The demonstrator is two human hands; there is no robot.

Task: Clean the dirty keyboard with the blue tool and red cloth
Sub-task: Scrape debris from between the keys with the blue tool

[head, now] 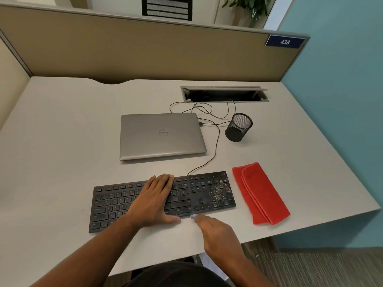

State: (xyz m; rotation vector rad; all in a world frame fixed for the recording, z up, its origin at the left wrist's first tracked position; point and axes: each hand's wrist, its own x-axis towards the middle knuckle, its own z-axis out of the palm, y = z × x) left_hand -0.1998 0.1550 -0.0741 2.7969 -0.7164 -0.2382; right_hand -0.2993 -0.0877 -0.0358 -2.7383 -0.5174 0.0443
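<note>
A black keyboard (116, 204) lies near the desk's front edge, with pale crumbs and dust on its number pad at the right end. My left hand (154, 200) lies flat across its middle keys, fingers straight. My right hand (217, 233) is just in front of the keyboard's right part and holds the blue tool (193, 217); only its small blue tip shows past my fingers, at the keyboard's front edge. The folded red cloth (261, 193) lies on the desk right of the keyboard, untouched.
A shut silver laptop (161, 135) sits behind the keyboard. A black mesh pen cup (238, 127) stands at its right, with thin cables (215, 146) running to an open cable hatch (224, 94). Partition walls (145, 50) close the back and left; the desk edge (310, 228) drops off at the right.
</note>
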